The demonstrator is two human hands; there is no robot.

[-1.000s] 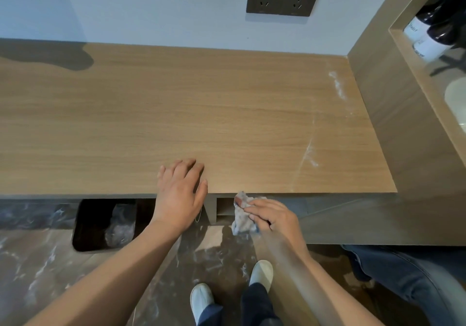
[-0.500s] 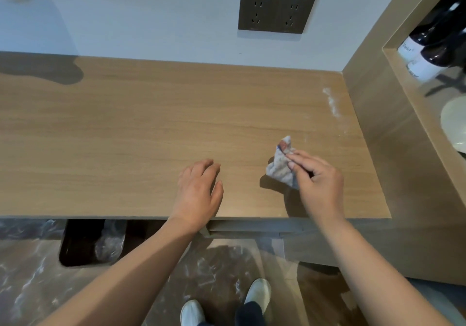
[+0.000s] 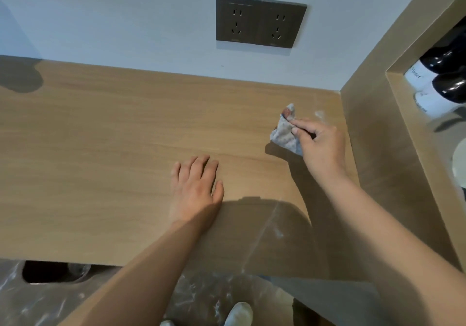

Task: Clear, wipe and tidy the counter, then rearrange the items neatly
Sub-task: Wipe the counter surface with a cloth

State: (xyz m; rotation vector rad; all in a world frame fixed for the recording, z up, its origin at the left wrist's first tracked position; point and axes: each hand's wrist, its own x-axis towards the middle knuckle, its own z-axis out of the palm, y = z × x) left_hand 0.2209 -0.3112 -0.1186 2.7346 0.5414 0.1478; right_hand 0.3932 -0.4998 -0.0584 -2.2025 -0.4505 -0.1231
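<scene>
Pinching the cloth (image 3: pixel 286 134), our right hand (image 3: pixel 320 144) has reached the smear (image 3: pixel 319 114) just beyond it, ready to wipe; left hand (image 3: pixel 195 192) rests flat.

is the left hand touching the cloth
Apart. Head view shows bare counter between the left hand and the cloth, which the right hand pinches.

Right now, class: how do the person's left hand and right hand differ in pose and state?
The left hand lies flat with fingers straight; the right hand has fingers curled. The left hand holds nothing; the right hand pinches a crumpled grey cloth. The left hand rests midway on the counter; the right hand is nearer its back right corner. Both are bare.
</scene>
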